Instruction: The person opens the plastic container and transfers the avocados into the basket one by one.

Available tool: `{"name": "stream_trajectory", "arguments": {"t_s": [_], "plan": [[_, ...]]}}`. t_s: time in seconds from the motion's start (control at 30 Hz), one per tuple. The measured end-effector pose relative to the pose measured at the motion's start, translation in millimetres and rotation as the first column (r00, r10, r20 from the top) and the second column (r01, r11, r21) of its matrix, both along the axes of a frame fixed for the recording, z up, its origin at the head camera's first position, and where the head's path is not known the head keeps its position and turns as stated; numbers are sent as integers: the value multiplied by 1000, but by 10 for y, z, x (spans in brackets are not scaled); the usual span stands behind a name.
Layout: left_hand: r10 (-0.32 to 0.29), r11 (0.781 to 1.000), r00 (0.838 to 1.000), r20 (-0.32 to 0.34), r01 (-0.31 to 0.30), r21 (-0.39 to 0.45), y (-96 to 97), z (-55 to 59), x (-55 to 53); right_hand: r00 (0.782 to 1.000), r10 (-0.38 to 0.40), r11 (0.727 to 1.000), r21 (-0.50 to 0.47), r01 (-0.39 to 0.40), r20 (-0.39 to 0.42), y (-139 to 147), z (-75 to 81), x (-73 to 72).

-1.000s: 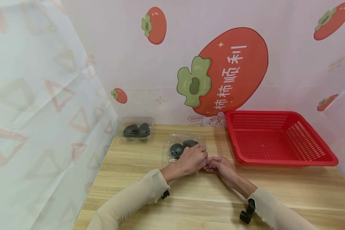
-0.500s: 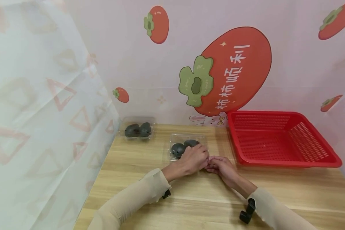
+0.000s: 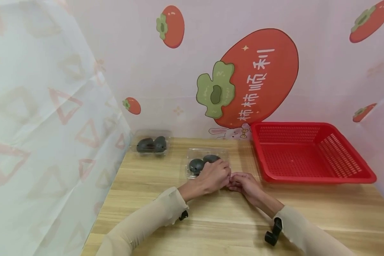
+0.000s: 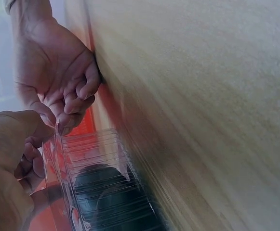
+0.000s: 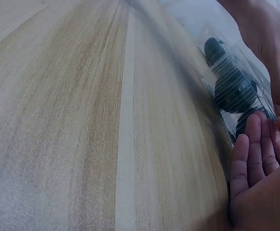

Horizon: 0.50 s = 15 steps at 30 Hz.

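A clear plastic clamshell box (image 3: 201, 152) holding dark green avocados (image 3: 196, 166) sits on the wooden table, mid-view. Over its near right part lies my left hand (image 3: 213, 176), hiding some of the fruit. Its thumb and fingers pinch the box's edge, as the left wrist view shows at the ribbed plastic wall (image 4: 94, 144). My right hand (image 3: 247, 185) comes in from the right, palm turned up. Its thumb and fingertips pinch the same corner, right against the left fingertips. In the right wrist view, the right fingers (image 5: 254, 144) lie along the box's end, close over the table.
Another clear box (image 3: 152, 133) with dark avocados (image 3: 160, 143) stands at the back left, near the wall sheet. A red perforated basket (image 3: 320, 178) occupies the back right. Bare wood table (image 3: 217, 224) lies in front of the hands, and a printed persimmon backdrop (image 3: 185, 81) rises behind.
Both hands stay at the same corner of the box, with hardly any movement. The head view shifts slightly right, then back. Boxes and basket keep their places.
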<state>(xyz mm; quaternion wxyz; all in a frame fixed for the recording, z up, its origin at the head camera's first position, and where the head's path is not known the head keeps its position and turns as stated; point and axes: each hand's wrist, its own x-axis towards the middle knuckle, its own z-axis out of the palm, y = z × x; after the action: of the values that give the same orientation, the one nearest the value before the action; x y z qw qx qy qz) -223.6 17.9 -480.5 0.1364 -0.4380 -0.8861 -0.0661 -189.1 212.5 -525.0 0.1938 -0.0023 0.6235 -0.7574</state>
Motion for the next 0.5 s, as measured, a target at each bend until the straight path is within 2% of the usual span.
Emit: {"name": "stream_trajectory", "arguments": {"t_s": [0.13, 0.23, 0.5], "plan": [[1, 998, 1000, 24, -3, 56, -8, 54, -12, 1000, 5, 1000, -12, -5, 7, 2, 3, -11], [9, 995, 1000, 18, -11, 97, -5, 103, -16, 1000, 10, 1000, -24, -10, 19, 15, 8, 1], [12, 996, 999, 33, -15, 92, -31, 111, 10, 998, 64, 998, -18, -64, 6, 34, 8, 6]]}}
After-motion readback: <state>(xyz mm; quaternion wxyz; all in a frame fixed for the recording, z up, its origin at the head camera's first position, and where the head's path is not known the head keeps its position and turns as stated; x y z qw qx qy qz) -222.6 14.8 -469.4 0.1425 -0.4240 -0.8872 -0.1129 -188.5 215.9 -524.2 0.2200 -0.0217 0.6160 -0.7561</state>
